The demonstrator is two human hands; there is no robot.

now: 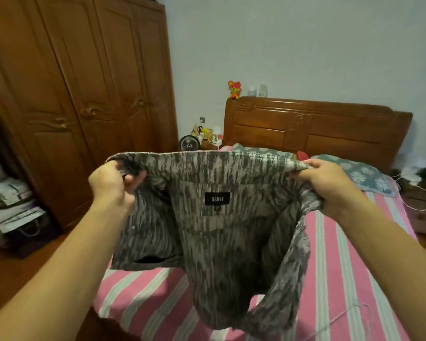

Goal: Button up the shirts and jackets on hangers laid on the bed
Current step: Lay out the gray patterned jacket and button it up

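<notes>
A grey and white streaked shirt (pixel 221 237) hangs in the air above the bed, held up by its shoulders with the inside facing me and a black neck label showing. My left hand (pixel 113 185) grips the left shoulder of the shirt, fingers curled round the fabric. The right shoulder is pinched by my right hand (pixel 327 183). The shirt's front hangs open and its lower part trails onto the pink striped bedsheet (pixel 349 279). A thin wire hanger (pixel 354 313) lies on the sheet at the lower right.
A wooden wardrobe (pixel 79 94) fills the left side. The wooden headboard (pixel 312 126) and patterned pillows (pixel 362 173) are at the far end of the bed. A small fan and bottles stand on a nightstand (pixel 202 141). Bags are stacked on the floor at left (pixel 12 210).
</notes>
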